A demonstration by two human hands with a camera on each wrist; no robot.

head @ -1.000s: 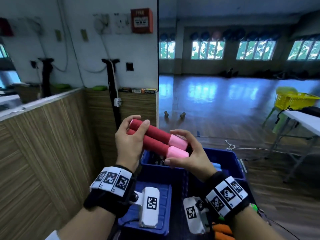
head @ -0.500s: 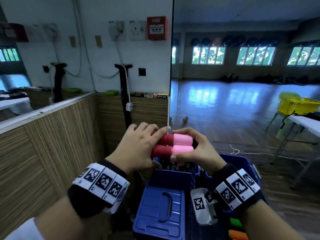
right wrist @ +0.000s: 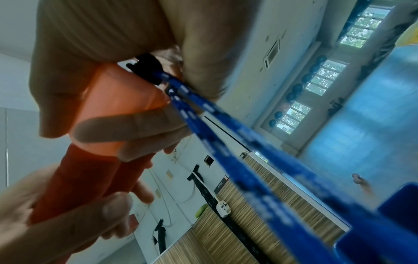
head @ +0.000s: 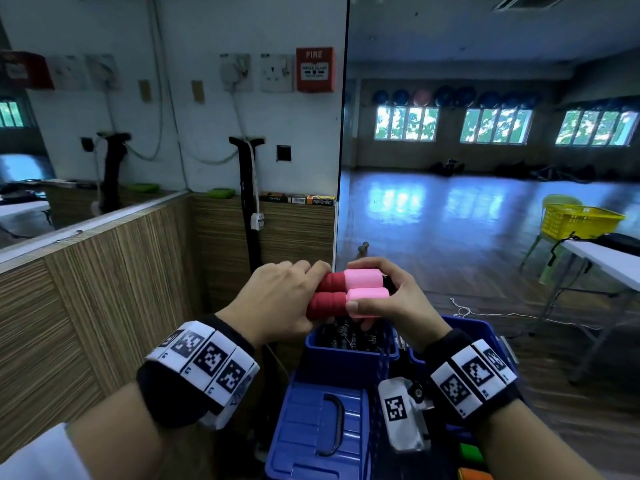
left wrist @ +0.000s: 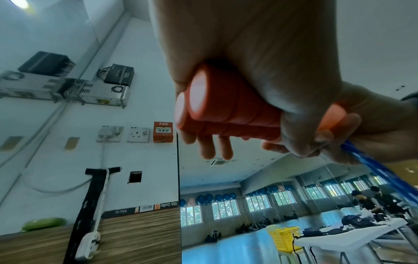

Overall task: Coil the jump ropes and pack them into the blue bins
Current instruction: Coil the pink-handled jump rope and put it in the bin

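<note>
Left hand (head: 277, 303) fingers curled round red foam ends of two jump-rope handles (head: 346, 296). Right hand (head: 391, 299) pinching pink ends, thumb underneath. Handles side by side, level, just above open blue plastic bin (head: 346, 362). Blue-and-white beaded rope (right wrist: 226, 142) trailing from black handle tips.

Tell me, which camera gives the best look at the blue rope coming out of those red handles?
The right wrist view: two strands of the blue rope leave the black ends of the handles and run toward a blue bin, though blurred. The left wrist view shows a short stretch past the left hand. In the head view the rope is hidden behind the right hand.
</note>
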